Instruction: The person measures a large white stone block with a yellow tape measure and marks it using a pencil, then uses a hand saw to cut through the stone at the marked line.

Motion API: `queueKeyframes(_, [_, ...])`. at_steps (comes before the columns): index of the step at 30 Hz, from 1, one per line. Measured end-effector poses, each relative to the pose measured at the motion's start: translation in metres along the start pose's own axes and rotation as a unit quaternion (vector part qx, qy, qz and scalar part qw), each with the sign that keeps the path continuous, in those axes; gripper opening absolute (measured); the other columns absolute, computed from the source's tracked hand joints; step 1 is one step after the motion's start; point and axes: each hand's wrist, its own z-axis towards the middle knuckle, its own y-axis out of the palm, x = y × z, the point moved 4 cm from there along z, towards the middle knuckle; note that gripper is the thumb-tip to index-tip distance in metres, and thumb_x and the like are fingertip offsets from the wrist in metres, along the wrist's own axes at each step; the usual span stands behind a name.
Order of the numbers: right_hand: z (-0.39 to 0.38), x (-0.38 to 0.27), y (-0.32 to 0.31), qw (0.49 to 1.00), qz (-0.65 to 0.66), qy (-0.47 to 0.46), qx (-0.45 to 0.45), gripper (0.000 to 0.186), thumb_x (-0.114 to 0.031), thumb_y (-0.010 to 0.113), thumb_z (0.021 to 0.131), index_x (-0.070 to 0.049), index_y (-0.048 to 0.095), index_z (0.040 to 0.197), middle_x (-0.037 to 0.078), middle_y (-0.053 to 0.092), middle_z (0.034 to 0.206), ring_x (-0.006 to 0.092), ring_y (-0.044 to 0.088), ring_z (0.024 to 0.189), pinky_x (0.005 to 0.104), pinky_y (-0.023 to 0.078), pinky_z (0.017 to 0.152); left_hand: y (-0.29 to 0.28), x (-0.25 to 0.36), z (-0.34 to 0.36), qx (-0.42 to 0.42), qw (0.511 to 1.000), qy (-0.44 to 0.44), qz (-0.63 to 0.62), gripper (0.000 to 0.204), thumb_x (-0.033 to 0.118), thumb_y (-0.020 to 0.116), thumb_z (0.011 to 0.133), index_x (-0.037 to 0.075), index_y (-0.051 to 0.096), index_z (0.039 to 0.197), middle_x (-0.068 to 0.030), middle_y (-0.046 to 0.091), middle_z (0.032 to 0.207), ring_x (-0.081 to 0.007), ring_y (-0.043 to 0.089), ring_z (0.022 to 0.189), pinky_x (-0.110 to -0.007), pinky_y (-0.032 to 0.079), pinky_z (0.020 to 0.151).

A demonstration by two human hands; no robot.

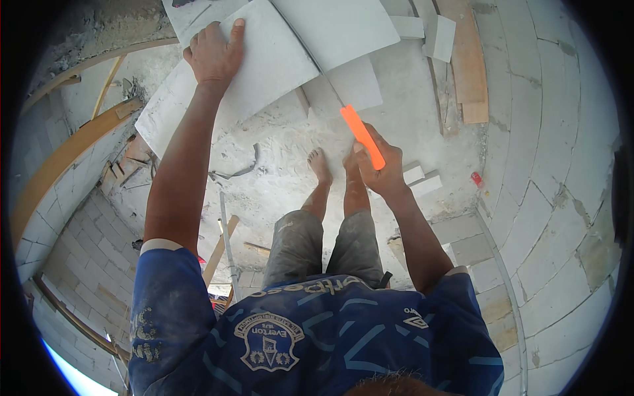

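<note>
My right hand [383, 162] is closed around the bright orange handle of a hand saw [362, 135]. Its thin blade runs away from me, along the line between two pale, smooth slabs of block. On the left block [274, 63] my left hand [216, 53] lies pressed down, thumb spread from the fingers. The right block [347, 30] sits just past the blade. How deep the blade is in the material, I cannot tell. Another pale slab [178, 109] shows under the left block.
Block offcuts [422, 179] lie on the dusty floor right of my feet. Wooden boards [474, 109] stand along the right block wall [555, 132]. A dark strip [241, 170] and a metal rod [228, 237] lie to the left. A small red object [477, 179] is near the wall.
</note>
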Motion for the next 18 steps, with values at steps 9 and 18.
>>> queueKeyframes(9, [-0.011, 0.018, 0.023, 0.998, 0.002, -0.026, 0.064, 0.046, -0.009, 0.067, 0.092, 0.002, 0.060, 0.136, 0.015, 0.071, 0.093, 0.0232, 0.070, 0.076, 0.0335, 0.056, 0.072, 0.011, 0.025, 0.019, 0.078, 0.995, 0.059, -0.028, 0.078, 0.070, 0.045, 0.097, 0.002, 0.065, 0.129, -0.0223, 0.065, 0.131, -0.0387, 0.056, 0.128, -0.053, 0.035, 0.111])
queueKeyframes(18, [-0.061, 0.030, 0.047, 0.996, 0.009, -0.030, 0.089, 0.042, -0.009, 0.066, 0.092, 0.003, 0.061, 0.133, 0.013, 0.069, 0.087, 0.0188, 0.067, 0.070, 0.0310, 0.054, 0.068, 0.004, 0.054, -0.020, 0.141, 0.981, 0.130, 0.015, 0.046, 0.043, 0.050, 0.102, 0.003, 0.065, 0.117, -0.0246, 0.069, 0.113, -0.0432, 0.062, 0.111, -0.057, 0.045, 0.097])
